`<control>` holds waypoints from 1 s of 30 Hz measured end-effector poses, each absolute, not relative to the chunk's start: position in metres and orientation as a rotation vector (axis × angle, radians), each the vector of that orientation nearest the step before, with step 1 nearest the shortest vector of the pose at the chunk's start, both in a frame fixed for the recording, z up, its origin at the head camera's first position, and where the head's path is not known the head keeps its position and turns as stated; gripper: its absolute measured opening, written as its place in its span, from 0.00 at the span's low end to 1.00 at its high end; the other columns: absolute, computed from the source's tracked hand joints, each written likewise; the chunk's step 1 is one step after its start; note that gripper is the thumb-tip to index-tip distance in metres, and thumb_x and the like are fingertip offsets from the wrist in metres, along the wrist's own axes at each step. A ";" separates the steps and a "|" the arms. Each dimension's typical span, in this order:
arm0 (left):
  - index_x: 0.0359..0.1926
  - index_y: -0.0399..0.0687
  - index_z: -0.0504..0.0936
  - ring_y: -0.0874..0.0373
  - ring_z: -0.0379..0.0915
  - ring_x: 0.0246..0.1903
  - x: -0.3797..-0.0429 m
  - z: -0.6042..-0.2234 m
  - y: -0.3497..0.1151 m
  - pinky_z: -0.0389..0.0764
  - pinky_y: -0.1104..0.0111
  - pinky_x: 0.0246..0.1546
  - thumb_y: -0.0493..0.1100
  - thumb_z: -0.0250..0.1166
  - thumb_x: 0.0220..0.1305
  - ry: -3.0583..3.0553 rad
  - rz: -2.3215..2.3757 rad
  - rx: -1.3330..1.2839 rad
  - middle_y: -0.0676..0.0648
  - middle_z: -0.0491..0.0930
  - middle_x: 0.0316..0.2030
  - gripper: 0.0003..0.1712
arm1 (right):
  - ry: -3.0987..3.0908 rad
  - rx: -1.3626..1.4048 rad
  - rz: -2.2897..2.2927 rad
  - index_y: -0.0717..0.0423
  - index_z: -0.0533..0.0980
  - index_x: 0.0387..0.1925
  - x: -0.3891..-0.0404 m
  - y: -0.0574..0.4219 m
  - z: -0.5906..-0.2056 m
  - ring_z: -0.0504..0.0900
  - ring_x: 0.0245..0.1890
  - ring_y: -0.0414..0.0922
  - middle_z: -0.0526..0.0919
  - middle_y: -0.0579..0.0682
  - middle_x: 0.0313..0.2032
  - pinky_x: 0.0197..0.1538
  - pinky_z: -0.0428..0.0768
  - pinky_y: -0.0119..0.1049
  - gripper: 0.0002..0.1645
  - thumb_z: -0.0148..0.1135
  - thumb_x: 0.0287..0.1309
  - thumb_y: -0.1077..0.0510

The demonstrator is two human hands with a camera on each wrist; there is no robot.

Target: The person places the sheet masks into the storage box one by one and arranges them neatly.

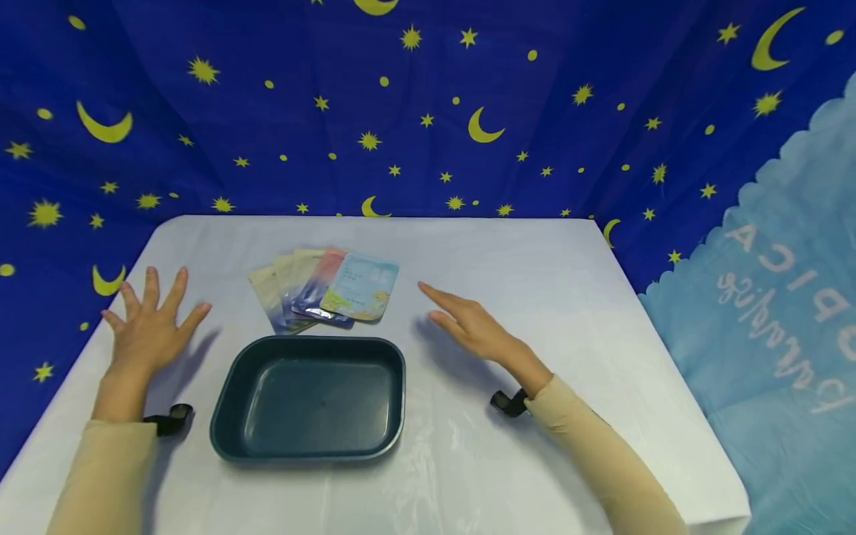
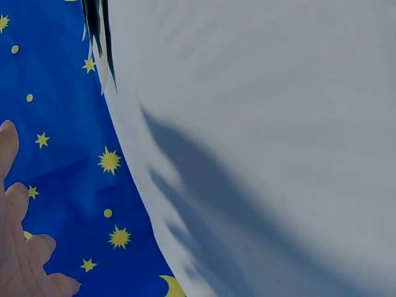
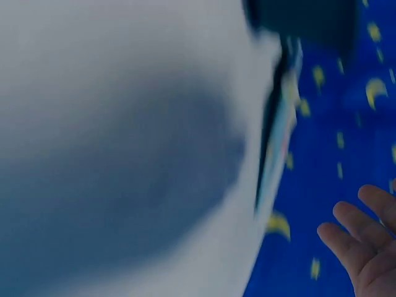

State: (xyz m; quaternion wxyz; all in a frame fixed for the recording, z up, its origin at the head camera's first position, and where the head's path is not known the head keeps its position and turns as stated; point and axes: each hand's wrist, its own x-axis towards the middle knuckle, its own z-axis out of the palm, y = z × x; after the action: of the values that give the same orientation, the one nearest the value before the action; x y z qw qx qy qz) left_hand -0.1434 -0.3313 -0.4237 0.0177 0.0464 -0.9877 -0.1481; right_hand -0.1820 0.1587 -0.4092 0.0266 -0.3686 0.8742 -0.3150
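My left hand (image 1: 148,331) is over the left side of the table, fingers spread and straight, holding nothing. Its shadow falls beside it. My right hand (image 1: 471,325) hovers over the table to the right of the packets, fingers extended together and thumb apart, also with nothing in it. Between the hands, several flat foil packets lie overlapped in a fan. On top is a light blue packet (image 1: 361,286) with a flowery lower edge; a pink and dark blue packet (image 1: 321,290) and cream and blue packets (image 1: 270,291) lie under it. Nearer me sits a dark teal plastic basin (image 1: 224,416).
A white cloth (image 1: 535,267) covers the table. Behind it hangs a blue curtain (image 1: 428,96) with yellow moons and stars, and a light blue printed cloth (image 1: 789,334) hangs at the right. Black wrist cameras (image 1: 175,420) are strapped under both wrists.
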 end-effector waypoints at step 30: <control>0.77 0.52 0.33 0.17 0.16 0.66 -0.140 -0.430 -0.329 0.31 0.21 0.57 0.73 0.37 0.69 -3.077 -0.465 0.176 0.28 0.22 0.73 0.49 | 2.537 -1.393 -0.665 0.57 0.71 0.65 -0.163 0.088 -0.426 0.77 0.28 0.35 0.83 0.51 0.55 0.35 0.71 0.23 0.23 0.51 0.70 0.63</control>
State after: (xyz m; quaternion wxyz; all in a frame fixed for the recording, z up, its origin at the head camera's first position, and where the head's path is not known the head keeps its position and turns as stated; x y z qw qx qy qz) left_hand -0.1397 -0.3289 -0.4298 0.0121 0.0566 -0.9871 -0.1492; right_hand -0.1631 0.0883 -0.4256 0.0858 -0.4673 0.8512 -0.2231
